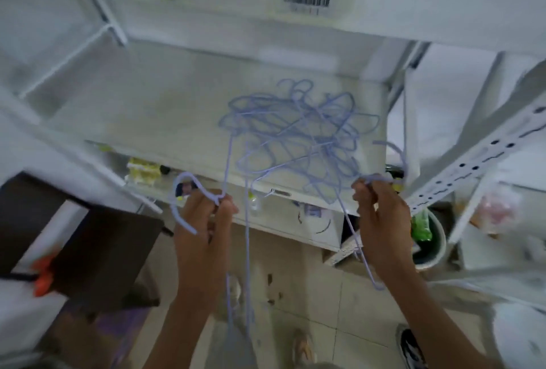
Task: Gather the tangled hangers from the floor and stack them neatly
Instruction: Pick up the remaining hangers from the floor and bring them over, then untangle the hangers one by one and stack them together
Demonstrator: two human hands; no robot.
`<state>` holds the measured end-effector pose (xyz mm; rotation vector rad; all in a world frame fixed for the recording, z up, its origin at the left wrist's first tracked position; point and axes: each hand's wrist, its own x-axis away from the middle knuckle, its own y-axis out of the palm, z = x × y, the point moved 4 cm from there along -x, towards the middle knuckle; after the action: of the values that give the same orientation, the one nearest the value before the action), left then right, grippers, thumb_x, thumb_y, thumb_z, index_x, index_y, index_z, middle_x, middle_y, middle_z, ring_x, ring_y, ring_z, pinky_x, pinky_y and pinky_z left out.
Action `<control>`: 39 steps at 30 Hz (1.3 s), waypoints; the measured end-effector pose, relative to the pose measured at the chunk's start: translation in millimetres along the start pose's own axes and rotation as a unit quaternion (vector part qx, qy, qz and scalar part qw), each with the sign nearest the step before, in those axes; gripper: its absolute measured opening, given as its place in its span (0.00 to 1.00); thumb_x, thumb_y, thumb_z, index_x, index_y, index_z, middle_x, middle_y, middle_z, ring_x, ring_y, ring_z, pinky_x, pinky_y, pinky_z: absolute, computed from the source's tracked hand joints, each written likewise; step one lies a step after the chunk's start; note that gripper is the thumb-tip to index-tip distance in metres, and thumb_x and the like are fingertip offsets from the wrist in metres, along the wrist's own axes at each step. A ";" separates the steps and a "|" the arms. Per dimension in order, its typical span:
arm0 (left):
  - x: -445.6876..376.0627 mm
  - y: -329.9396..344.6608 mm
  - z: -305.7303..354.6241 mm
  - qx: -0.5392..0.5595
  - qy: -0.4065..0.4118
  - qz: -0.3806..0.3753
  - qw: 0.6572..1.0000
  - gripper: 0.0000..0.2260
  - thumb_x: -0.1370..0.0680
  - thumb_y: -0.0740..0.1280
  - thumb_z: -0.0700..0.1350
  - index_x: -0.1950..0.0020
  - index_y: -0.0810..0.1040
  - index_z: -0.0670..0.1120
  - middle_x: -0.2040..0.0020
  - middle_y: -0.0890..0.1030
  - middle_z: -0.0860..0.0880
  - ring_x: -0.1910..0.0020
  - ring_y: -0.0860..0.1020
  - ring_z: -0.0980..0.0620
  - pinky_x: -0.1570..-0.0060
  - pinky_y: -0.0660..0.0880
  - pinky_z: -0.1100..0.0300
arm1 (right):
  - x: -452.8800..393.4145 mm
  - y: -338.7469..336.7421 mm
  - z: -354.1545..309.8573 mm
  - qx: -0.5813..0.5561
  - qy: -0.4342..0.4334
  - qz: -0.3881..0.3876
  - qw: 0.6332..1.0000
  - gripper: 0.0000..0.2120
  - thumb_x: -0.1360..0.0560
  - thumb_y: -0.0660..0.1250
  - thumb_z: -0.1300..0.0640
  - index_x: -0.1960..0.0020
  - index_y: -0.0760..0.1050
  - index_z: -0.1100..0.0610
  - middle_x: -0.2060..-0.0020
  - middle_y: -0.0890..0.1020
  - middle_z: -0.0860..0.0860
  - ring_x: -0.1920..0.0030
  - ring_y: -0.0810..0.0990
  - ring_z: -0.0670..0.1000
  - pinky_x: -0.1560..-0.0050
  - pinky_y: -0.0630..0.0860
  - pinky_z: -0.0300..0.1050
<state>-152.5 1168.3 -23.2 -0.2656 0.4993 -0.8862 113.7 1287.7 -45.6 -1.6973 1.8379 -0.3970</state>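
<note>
Hangers [295,138], thin and pale lilac wire, lie in a tangled heap on the white shelf [147,108], toward its right side and front edge. The shelf sits in white racking whose perforated upright [472,167] runs along the right. Below the shelf lies the tiled floor [325,309]. A dark box [88,244] stands at the left.

The left hand [204,229] has its fingers [224,212] pinched shut on the neck of one hanger; its hook [180,200] curls out to the left, and its wire runs up to the heap. The right hand [381,215] grips another hanger's wire at the heap's near right edge, fingers closed around it.
</note>
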 end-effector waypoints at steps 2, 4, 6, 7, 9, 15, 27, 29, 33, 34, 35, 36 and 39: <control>-34.0 7.0 -4.0 -0.006 0.028 -0.019 0.999 0.10 0.18 0.62 0.46 0.54 0.81 0.55 0.48 0.77 0.50 0.51 0.78 0.62 0.59 0.72 0.74 | -29.6 21.8 9.4 -0.037 0.032 -0.012 0.999 0.12 0.16 0.58 0.49 0.53 0.75 0.49 0.63 0.81 0.43 0.62 0.79 0.44 0.61 0.74 0.48; -64.3 9.2 -6.2 0.000 0.051 -0.050 0.997 0.10 0.17 0.63 0.43 0.54 0.82 0.47 0.47 0.78 0.51 0.49 0.78 0.64 0.58 0.76 0.67 | -66.7 45.5 9.2 -0.062 0.028 -0.049 0.996 0.14 0.15 0.57 0.53 0.59 0.70 0.47 0.66 0.79 0.46 0.65 0.77 0.48 0.60 0.74 0.52; -92.2 2.9 -10.7 0.025 0.050 -0.070 0.996 0.08 0.17 0.62 0.43 0.50 0.82 0.47 0.50 0.81 0.52 0.51 0.82 0.60 0.57 0.82 0.54 | -113.5 70.6 9.6 -0.172 0.070 -0.086 0.979 0.20 0.14 0.57 0.56 0.64 0.67 0.44 0.70 0.75 0.46 0.67 0.74 0.50 0.64 0.71 0.47; -104.4 -2.0 -14.3 0.035 0.051 -0.078 0.995 0.08 0.17 0.62 0.44 0.47 0.81 0.47 0.49 0.82 0.55 0.53 0.84 0.56 0.57 0.82 0.51 | -136.5 82.1 12.5 -0.249 0.126 -0.095 0.955 0.21 0.13 0.57 0.56 0.64 0.68 0.45 0.71 0.74 0.45 0.68 0.74 0.48 0.67 0.70 0.42; -128.2 -11.7 -21.1 0.031 0.070 -0.095 0.993 0.11 0.17 0.61 0.44 0.47 0.82 0.42 0.44 0.81 0.61 0.50 0.85 0.52 0.55 0.83 0.49 | -173.8 105.2 26.4 -0.336 0.224 -0.076 0.912 0.18 0.13 0.57 0.55 0.62 0.71 0.50 0.72 0.74 0.47 0.71 0.75 0.46 0.72 0.68 0.37; -177.8 -12.0 -38.3 0.102 0.093 -0.161 0.977 0.12 0.17 0.62 0.40 0.54 0.82 0.37 0.32 0.80 0.48 0.38 0.80 0.62 0.48 0.82 0.53 | -201.7 160.0 55.1 -0.243 0.368 -0.018 0.897 0.09 0.17 0.62 0.62 0.53 0.80 0.60 0.66 0.77 0.55 0.66 0.76 0.52 0.64 0.73 0.45; -169.4 47.3 -20.5 0.151 -0.052 -0.140 0.977 0.15 0.16 0.66 0.49 0.31 0.80 0.48 0.34 0.83 0.48 0.40 0.83 0.56 0.45 0.81 0.60 | -56.5 156.3 -127.9 -0.283 0.081 -0.247 0.923 0.14 0.19 0.65 0.65 0.33 0.74 0.62 0.43 0.84 0.55 0.43 0.84 0.57 0.38 0.79 0.57; -160.7 58.2 -13.3 0.147 -0.081 -0.181 0.969 0.17 0.16 0.65 0.52 0.28 0.78 0.53 0.29 0.79 0.48 0.39 0.83 0.53 0.52 0.79 0.68 | -50.0 156.9 -131.1 -0.336 0.135 -0.305 0.881 0.15 0.18 0.60 0.71 0.32 0.71 0.65 0.48 0.83 0.62 0.49 0.83 0.59 0.38 0.80 0.63; -147.3 59.4 -7.1 0.093 -0.004 -0.217 0.972 0.16 0.18 0.68 0.48 0.30 0.78 0.51 0.25 0.74 0.53 0.29 0.74 0.60 0.34 0.75 0.59 | -49.8 140.2 -106.7 -0.356 0.152 -0.313 0.867 0.10 0.15 0.60 0.63 0.36 0.75 0.60 0.68 0.76 0.51 0.72 0.70 0.48 0.71 0.70 0.42; -143.7 55.1 -8.5 0.040 0.042 -0.200 0.978 0.14 0.18 0.70 0.44 0.33 0.80 0.46 0.27 0.77 0.51 0.29 0.74 0.57 0.33 0.74 0.56 | -51.6 135.2 -97.6 -0.326 0.121 -0.300 0.888 0.09 0.15 0.61 0.62 0.38 0.77 0.58 0.72 0.71 0.49 0.73 0.66 0.48 0.71 0.64 0.40; -141.1 47.0 -10.5 -0.016 0.078 -0.168 0.983 0.11 0.20 0.72 0.42 0.38 0.83 0.44 0.32 0.81 0.50 0.32 0.77 0.55 0.35 0.76 0.51 | -54.1 129.6 -89.6 -0.295 0.085 -0.290 0.906 0.09 0.15 0.61 0.62 0.40 0.79 0.57 0.73 0.68 0.48 0.72 0.63 0.49 0.70 0.61 0.41; -140.1 35.5 -14.0 -0.073 0.103 -0.122 0.984 0.08 0.21 0.73 0.41 0.43 0.84 0.44 0.37 0.83 0.50 0.36 0.80 0.53 0.41 0.78 0.48 | -57.9 123.6 -82.0 -0.267 0.052 -0.289 0.918 0.09 0.15 0.62 0.61 0.40 0.80 0.56 0.74 0.66 0.46 0.72 0.62 0.47 0.68 0.60 0.39; -139.2 7.7 -7.8 -0.207 0.209 -0.059 0.954 0.15 0.26 0.76 0.52 0.43 0.81 0.47 0.37 0.81 0.50 0.35 0.77 0.48 0.42 0.76 0.46 | -73.7 101.3 -68.0 -0.201 -0.036 -0.338 0.919 0.09 0.15 0.62 0.58 0.41 0.81 0.55 0.77 0.68 0.41 0.76 0.63 0.41 0.69 0.61 0.29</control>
<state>-224.9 1283.1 9.3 -0.4986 1.0773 -0.9527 -7.9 1361.6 -36.1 -2.5893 1.2831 -0.2224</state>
